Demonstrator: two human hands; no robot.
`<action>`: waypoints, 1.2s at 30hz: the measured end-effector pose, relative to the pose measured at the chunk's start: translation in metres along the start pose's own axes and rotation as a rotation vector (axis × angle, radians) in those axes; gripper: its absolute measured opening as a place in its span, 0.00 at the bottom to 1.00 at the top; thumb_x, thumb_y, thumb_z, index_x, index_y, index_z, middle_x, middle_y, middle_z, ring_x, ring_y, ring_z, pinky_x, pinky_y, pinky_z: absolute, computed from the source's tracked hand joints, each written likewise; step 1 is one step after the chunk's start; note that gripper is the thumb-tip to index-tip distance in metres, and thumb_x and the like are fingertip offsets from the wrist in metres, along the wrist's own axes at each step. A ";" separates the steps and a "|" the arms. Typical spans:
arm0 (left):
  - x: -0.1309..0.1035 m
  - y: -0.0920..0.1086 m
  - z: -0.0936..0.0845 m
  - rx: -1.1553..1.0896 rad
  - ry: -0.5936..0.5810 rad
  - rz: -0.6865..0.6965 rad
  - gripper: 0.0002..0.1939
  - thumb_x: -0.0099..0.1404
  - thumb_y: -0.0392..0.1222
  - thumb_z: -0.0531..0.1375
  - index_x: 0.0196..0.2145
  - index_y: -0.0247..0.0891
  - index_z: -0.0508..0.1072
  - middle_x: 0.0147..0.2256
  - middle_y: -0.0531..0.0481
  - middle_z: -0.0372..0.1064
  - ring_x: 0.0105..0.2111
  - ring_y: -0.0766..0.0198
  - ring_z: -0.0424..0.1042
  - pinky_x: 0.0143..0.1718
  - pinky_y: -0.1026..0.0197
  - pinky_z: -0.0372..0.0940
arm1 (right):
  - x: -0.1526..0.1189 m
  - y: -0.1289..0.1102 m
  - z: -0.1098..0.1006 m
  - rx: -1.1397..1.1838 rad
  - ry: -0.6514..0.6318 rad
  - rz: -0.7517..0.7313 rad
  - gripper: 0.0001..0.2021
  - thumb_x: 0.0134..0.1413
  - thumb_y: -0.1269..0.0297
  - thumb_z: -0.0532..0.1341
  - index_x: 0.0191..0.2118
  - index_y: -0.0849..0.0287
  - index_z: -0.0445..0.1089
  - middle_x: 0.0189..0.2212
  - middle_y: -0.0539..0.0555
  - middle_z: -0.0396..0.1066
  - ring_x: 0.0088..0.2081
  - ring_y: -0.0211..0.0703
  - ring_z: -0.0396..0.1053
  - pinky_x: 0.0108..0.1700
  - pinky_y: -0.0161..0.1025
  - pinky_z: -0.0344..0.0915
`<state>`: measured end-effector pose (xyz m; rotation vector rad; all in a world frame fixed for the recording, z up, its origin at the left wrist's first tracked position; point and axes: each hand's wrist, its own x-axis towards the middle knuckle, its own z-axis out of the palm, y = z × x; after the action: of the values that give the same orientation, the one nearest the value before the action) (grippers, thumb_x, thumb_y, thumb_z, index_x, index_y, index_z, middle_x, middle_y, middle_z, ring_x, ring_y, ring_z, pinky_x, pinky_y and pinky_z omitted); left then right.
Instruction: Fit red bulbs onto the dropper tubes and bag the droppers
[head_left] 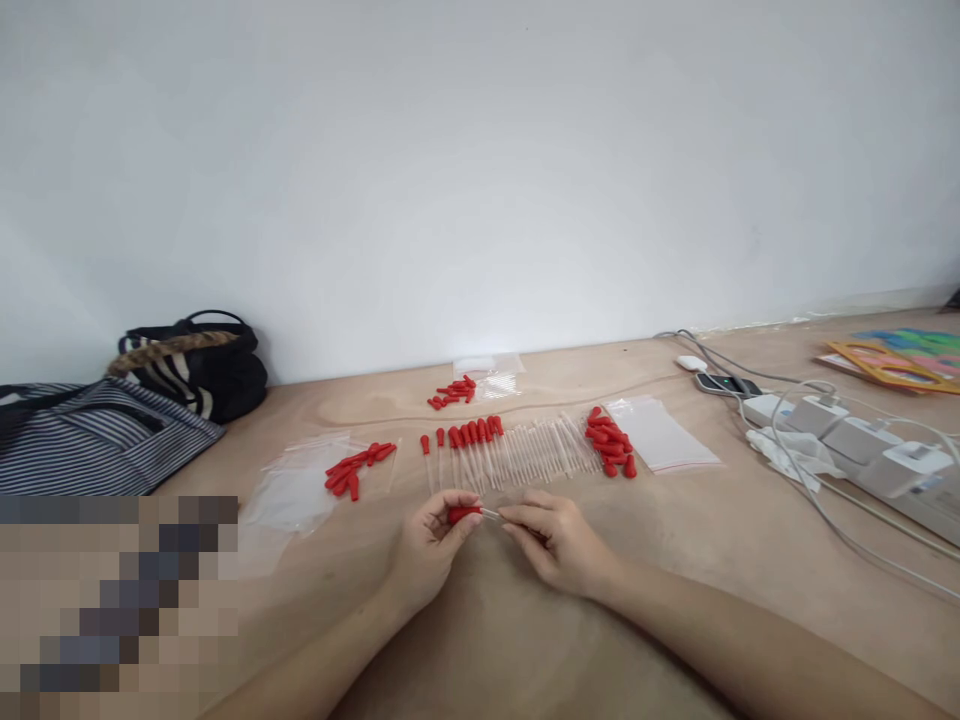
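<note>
Red bulb (pixel 464 514) sat pinched in left hand (pixel 424 556); right hand (pixel 568 548) pinched the clear tube (pixel 490 514). Bulb looked soft, tube light, likely brittle; best gripped near bulb.

Saw a dark-and-white striped bag (pixel 161 430) at the left of the tabletop (pixel 570 640), lying just in front of a rounded black handbag (pixel 232 375) with a brown furry band, white stripes and a raised handle. Noted a plain pale wall (pixel 480 180) behind. Made out a small white plug (pixel 691 364) on the right side, near a dark flat device (pixel 726 384). Found a white power strip (pixel 927 510) farther right, bearing bulky white chargers (pixel 864 440), with crumpled white tissue (pixel 793 457) beside it. Traced white and grey cables (pixel 817 520) looping around there. Spotted multicoloured flat sheets (pixel 919 347) with an orange frame (pixel 885 368) beyond the strip, plus a dark object (pixel 955 298), cut off at the right edge.
</note>
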<state>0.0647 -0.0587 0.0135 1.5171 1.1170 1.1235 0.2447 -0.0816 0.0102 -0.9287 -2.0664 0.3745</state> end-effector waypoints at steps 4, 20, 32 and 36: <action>-0.002 -0.002 -0.001 -0.038 -0.012 0.000 0.09 0.48 0.42 0.63 0.27 0.36 0.70 0.28 0.48 0.73 0.30 0.62 0.72 0.35 0.62 0.68 | 0.001 0.004 -0.004 -0.038 -0.006 -0.117 0.11 0.55 0.70 0.50 0.38 0.60 0.69 0.26 0.54 0.66 0.29 0.39 0.63 0.31 0.36 0.60; -0.007 -0.009 0.003 -0.043 -0.126 -0.035 0.10 0.49 0.41 0.64 0.30 0.36 0.72 0.28 0.48 0.74 0.27 0.64 0.71 0.30 0.64 0.67 | 0.007 0.010 -0.012 -0.057 -0.139 -0.230 0.13 0.55 0.70 0.48 0.40 0.58 0.69 0.24 0.53 0.65 0.26 0.38 0.61 0.32 0.37 0.59; -0.002 -0.004 -0.005 0.247 -0.113 0.241 0.06 0.53 0.41 0.61 0.29 0.40 0.75 0.27 0.50 0.73 0.27 0.63 0.71 0.30 0.63 0.66 | 0.007 0.015 -0.017 0.010 -0.077 -0.032 0.10 0.56 0.65 0.53 0.33 0.58 0.71 0.24 0.52 0.70 0.27 0.37 0.66 0.33 0.35 0.61; -0.005 -0.004 0.000 0.185 -0.093 0.193 0.07 0.52 0.43 0.61 0.28 0.38 0.75 0.26 0.50 0.73 0.27 0.62 0.70 0.29 0.62 0.66 | 0.008 0.011 -0.014 0.024 -0.049 -0.033 0.12 0.56 0.64 0.51 0.32 0.57 0.71 0.23 0.52 0.70 0.25 0.37 0.66 0.31 0.35 0.61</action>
<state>0.0629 -0.0627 0.0084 1.8345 1.0512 1.0892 0.2578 -0.0694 0.0174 -0.8785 -2.1143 0.4075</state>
